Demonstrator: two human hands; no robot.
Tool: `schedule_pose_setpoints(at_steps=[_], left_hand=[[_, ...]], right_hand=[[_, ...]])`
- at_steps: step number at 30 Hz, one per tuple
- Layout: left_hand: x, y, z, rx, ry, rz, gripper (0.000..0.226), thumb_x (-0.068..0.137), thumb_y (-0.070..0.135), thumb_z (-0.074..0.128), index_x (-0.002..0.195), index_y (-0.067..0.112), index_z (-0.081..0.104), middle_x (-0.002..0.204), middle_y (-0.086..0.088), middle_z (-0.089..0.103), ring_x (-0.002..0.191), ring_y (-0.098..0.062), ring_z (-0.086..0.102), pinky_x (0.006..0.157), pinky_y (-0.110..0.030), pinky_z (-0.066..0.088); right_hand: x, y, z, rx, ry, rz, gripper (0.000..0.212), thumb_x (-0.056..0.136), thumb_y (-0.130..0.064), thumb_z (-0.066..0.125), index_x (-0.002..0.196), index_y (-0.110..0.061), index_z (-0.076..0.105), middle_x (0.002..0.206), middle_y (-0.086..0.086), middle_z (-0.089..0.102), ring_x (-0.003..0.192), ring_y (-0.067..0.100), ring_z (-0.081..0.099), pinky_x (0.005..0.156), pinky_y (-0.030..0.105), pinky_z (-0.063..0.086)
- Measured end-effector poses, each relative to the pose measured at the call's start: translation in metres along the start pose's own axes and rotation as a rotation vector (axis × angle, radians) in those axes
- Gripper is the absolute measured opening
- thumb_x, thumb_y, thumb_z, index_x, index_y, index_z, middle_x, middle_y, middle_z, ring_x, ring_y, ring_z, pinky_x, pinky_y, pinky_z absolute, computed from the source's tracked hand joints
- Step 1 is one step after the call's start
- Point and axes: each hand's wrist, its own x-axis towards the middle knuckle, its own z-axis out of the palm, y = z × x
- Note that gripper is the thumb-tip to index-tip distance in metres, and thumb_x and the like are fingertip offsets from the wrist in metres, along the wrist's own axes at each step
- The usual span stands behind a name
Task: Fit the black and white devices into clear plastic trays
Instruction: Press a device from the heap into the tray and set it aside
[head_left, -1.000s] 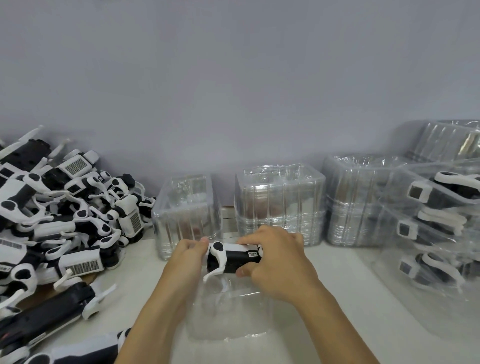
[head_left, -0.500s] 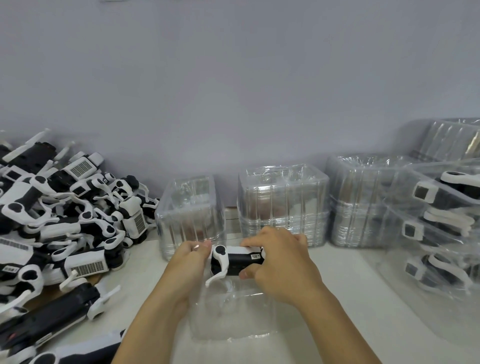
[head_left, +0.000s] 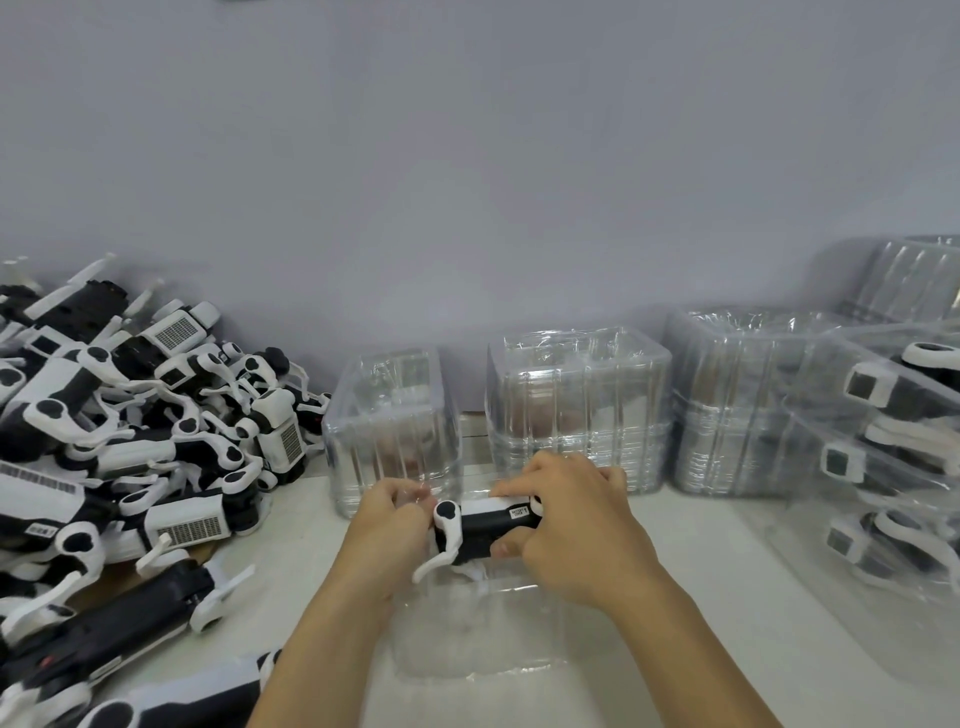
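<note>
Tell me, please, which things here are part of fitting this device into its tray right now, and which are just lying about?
In use: left hand, right hand, black and white device, clear tray.
Lying about: pile of devices, stacks of empty trays, already packed trays.

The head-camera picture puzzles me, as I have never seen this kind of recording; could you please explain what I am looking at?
There is no machine here: a person wears a wide-angle camera on the head, looking forward and down, so you see their own two bare arms reaching away from you. The left hand and the right hand together grip one black and white device and hold it over a clear plastic tray lying on the white table. On the left lies a heap of loose devices of the same kind, waiting to be packed. Along the wall stand stacks of empty trays. At the right edge are filled trays, each with a device showing through the plastic. Whether the held device already sits in its tray is hard to tell.
</note>
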Motion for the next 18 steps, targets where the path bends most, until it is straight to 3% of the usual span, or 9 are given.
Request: schedule_pose_setpoints(at_steps=[4, 8, 12, 18], left_hand=[[0.0020, 0.0008, -0.0004, -0.092, -0.004, -0.058, 0.025, 0.090, -0.002, 0.057, 0.104, 0.017, 0.064, 0.100, -0.001, 0.069, 0.083, -0.011, 0.065, 0.061, -0.023, 0.047], [0.0041, -0.0020, 0.0015, -0.044, 0.048, -0.033, 0.032, 0.085, -0.012, 0.055, 0.097, 0.016, 0.065, 0.099, -0.003, 0.070, 0.087, -0.020, 0.067, 0.075, -0.032, 0.054], [0.0038, -0.0015, 0.0032, -0.026, 0.074, -0.020, 0.032, 0.085, -0.010, 0.056, 0.098, 0.017, 0.066, 0.095, 0.001, 0.069, 0.081, -0.018, 0.065, 0.063, -0.027, 0.048], [0.0032, -0.0001, 0.0041, -0.010, 0.074, -0.019, 0.031, 0.084, -0.009, 0.057, 0.096, 0.018, 0.066, 0.098, 0.000, 0.069, 0.084, -0.021, 0.065, 0.064, -0.027, 0.048]], right_hand=[[0.0001, -0.0015, -0.0007, -0.003, -0.009, 0.000, 0.033, 0.076, -0.046, 0.078, 0.106, -0.041, 0.067, 0.100, -0.020, 0.049, 0.098, 0.009, 0.040, 0.082, 0.030, 0.012], [-0.0005, -0.0023, -0.0009, -0.013, -0.029, -0.007, 0.031, 0.077, -0.046, 0.077, 0.106, -0.038, 0.069, 0.100, -0.020, 0.050, 0.099, 0.010, 0.038, 0.085, 0.031, 0.014], [-0.0004, -0.0034, -0.0015, 0.012, -0.034, 0.028, 0.039, 0.075, -0.048, 0.080, 0.112, -0.041, 0.067, 0.102, -0.021, 0.048, 0.101, 0.008, 0.039, 0.090, 0.030, 0.016], [-0.0023, -0.0044, -0.0092, 0.092, -0.020, 0.063, 0.038, 0.076, -0.045, 0.081, 0.111, -0.042, 0.067, 0.108, -0.023, 0.048, 0.108, 0.004, 0.039, 0.092, 0.029, 0.015]])
